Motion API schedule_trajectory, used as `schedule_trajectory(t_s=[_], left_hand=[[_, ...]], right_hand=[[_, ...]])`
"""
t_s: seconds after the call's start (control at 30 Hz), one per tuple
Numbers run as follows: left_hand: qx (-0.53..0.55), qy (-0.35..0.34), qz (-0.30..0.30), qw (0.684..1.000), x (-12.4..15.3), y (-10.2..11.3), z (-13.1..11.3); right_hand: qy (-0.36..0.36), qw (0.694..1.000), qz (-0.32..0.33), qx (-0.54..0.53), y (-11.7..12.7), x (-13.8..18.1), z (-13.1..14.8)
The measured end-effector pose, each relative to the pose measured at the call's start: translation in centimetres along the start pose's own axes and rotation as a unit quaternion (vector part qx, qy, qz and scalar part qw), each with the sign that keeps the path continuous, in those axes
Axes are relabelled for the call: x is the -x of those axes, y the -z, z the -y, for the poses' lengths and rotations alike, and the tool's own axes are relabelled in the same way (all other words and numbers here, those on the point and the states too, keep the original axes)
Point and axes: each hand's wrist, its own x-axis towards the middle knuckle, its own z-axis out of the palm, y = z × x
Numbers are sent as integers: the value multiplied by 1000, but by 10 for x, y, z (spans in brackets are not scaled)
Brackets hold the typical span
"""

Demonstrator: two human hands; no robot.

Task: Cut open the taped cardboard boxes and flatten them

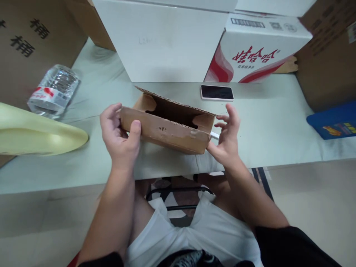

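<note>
A small brown cardboard box [167, 129] is held tilted above the front part of the table, its open top facing up and dark inside. A raised flap runs along its far side, and the near wall has scuffs and torn spots. My left hand [119, 129] grips the left end, thumb on the near wall and fingers behind. At the right end, my right hand [226, 137] has its thumb at the lower corner and fingertips by the upper corner. A thin white stick-like thing [214, 135] shows between that hand and the box; its kind is unclear.
Behind the box lies a phone [217, 92], in front of a large white box [172, 44] and a red-and-white carton [256, 52]. On the left are a water bottle [54, 91] and a pale yellow object [41, 129]. A blue package [332, 120] lies right.
</note>
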Motion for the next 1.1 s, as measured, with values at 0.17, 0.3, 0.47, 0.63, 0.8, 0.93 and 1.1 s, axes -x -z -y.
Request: schedule_trajectory(t_s=[0.17,0.3,0.47,0.63,0.8,0.93,1.1], left_hand=[[-70,-108,58,990,-1,6,1],[-151,-143,110,972,-3,10,-1],[-167,-111,98,975,-5,11,-4],[-129,-48,40,990,-11,18,4],[-54,10,-45,997,-19,24,16],[33,219,-32,975,-17,18,15],[90,404,234,879,-6,11,4]], right_hand=[[98,991,67,-56,1,-10,-1],[110,983,82,-120,1,-9,-3],[-37,989,-12,-139,-10,2,-17],[-196,969,68,-136,-17,1,-32],[-144,952,138,-233,-18,-2,-23],[-54,974,89,-203,-11,0,-6],[-39,987,107,-113,-3,6,6]])
